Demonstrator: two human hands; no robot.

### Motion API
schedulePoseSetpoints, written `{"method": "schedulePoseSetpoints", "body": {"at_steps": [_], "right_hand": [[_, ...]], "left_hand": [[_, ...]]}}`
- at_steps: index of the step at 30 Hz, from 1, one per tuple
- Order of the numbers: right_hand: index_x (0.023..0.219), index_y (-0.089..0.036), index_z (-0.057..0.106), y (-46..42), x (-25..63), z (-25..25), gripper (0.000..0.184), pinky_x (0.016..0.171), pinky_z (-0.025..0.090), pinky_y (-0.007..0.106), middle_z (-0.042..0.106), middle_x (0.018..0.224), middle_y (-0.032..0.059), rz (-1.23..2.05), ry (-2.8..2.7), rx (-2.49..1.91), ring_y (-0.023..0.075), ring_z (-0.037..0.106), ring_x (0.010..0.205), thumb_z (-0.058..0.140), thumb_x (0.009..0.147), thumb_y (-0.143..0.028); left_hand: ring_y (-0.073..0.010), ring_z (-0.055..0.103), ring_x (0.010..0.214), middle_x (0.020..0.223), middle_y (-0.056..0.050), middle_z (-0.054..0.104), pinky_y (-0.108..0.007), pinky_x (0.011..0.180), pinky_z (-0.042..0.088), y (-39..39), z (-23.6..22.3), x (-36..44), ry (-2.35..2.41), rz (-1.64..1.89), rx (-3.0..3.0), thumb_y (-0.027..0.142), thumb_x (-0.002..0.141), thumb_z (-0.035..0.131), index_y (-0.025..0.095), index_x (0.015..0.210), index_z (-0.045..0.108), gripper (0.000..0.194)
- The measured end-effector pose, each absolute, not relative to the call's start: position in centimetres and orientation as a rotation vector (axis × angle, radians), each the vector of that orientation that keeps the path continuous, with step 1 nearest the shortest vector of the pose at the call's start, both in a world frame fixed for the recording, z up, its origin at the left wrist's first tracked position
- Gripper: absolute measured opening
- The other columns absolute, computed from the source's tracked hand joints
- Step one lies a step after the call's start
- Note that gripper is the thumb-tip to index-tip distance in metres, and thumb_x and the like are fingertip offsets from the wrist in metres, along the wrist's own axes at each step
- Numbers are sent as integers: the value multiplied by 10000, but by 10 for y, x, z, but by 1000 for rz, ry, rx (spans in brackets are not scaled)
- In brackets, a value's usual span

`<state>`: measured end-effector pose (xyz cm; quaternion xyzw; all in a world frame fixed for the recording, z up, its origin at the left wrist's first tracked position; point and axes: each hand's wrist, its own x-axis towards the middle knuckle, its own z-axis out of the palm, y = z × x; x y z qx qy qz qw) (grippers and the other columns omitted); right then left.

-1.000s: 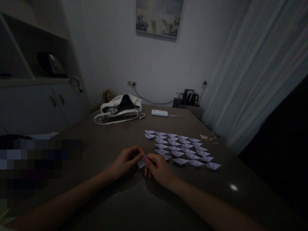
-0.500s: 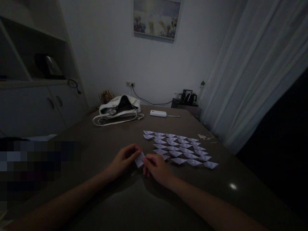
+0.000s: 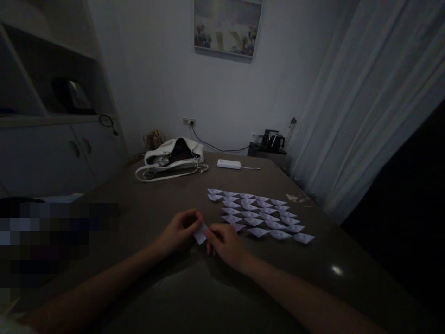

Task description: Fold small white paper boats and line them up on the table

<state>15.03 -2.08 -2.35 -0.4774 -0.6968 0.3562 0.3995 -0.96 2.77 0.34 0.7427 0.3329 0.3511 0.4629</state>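
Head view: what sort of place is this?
Likely a room in a home or small office; can't tell which. Clues: a framed picture, a pale curtain and a cabinet with handled doors.

Folded white paper (image 3: 200, 235), pinched in your left hand (image 3: 180, 230) and right hand (image 3: 227, 243); at its two o'clock, rows of white paper boats (image 3: 268, 217); eleven o'clock, open white handbag (image 3: 175, 163).
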Motion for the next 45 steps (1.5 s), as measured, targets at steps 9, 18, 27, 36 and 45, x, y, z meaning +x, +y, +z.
{"method": "schedulePoseSetpoints", "body": {"at_steps": [9, 18, 27, 36, 45], "right_hand": [[653, -177, 497, -17, 151, -22, 318, 408, 334, 184, 513, 497, -37, 876, -1593, -1177, 80, 469, 392, 443, 907, -361], [613, -167, 512, -26, 149, -14, 332, 433, 340, 188, 508, 516, -25, 842, -1648, -1155, 81, 474, 439, 457, 897, -328], [804, -178, 522, -27, 149, -10, 248, 412, 354, 172, 504, 588, -44, 949, -1482, -1036, 73, 465, 452, 518, 859, -419], [931, -192, 626, -17, 154, -19, 277, 391, 340, 171, 554, 633, -33, 1193, -1487, -877, 63, 474, 432, 606, 799, -435], [896, -179, 653, -16, 155, -18, 241, 392, 332, 173, 570, 625, -32, 1250, -1435, -867, 58, 468, 433, 639, 767, -382]], "left_hand": [[-148, 533, 699, 745, -20, 580, -240, 625, 424, 24, 6, -11, 779, 944, 1786, 373, 799, 581, 134, 802, 584, 238], [-124, 533, 644, 716, 5, 584, -220, 590, 407, 27, 3, -9, 713, 864, 1595, 394, 759, 631, 140, 820, 576, 267], [-103, 520, 572, 632, 8, 597, -206, 559, 378, 35, -1, -15, 593, 608, 1509, 427, 710, 693, 111, 719, 597, 330], [-124, 564, 636, 706, -25, 653, -218, 614, 397, 38, -5, -18, 493, 528, 1576, 405, 755, 677, 98, 774, 644, 309], [-115, 570, 634, 717, -30, 675, -203, 606, 397, 39, -6, -19, 458, 528, 1562, 378, 757, 686, 100, 781, 664, 280]]}}
